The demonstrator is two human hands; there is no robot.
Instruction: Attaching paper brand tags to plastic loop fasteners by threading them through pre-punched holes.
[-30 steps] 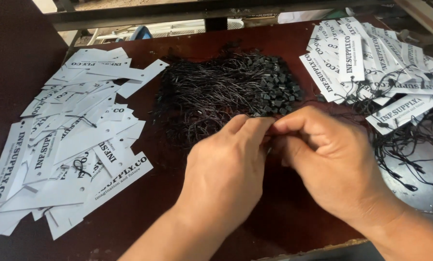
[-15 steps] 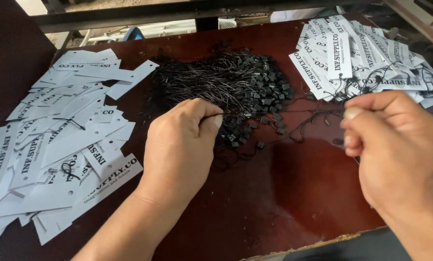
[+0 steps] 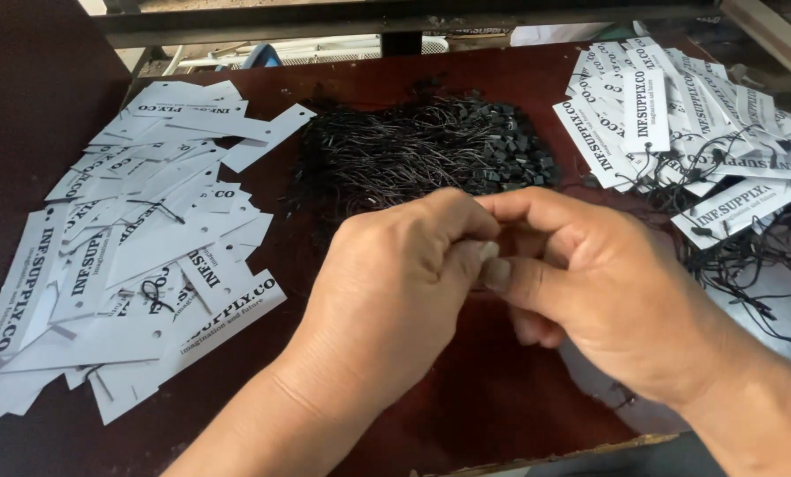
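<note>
Meeting at the middle of the dark red surface (image 3: 501, 415), the left hand (image 3: 395, 291) and right hand (image 3: 590, 283) press fingertips together, knuckles up, wrists angled in from 6 and 4 o'clock. Each grip is pinched nearly closed; what sits between the fingers is hidden (too small to tell). The heap of black string fasteners (image 3: 422, 146) lies just beyond the hands at 12 o'clock. Plain white paper tags (image 3: 139, 256) spread at 9 o'clock; strung white tags (image 3: 678, 132) pile at 2 o'clock.
</note>
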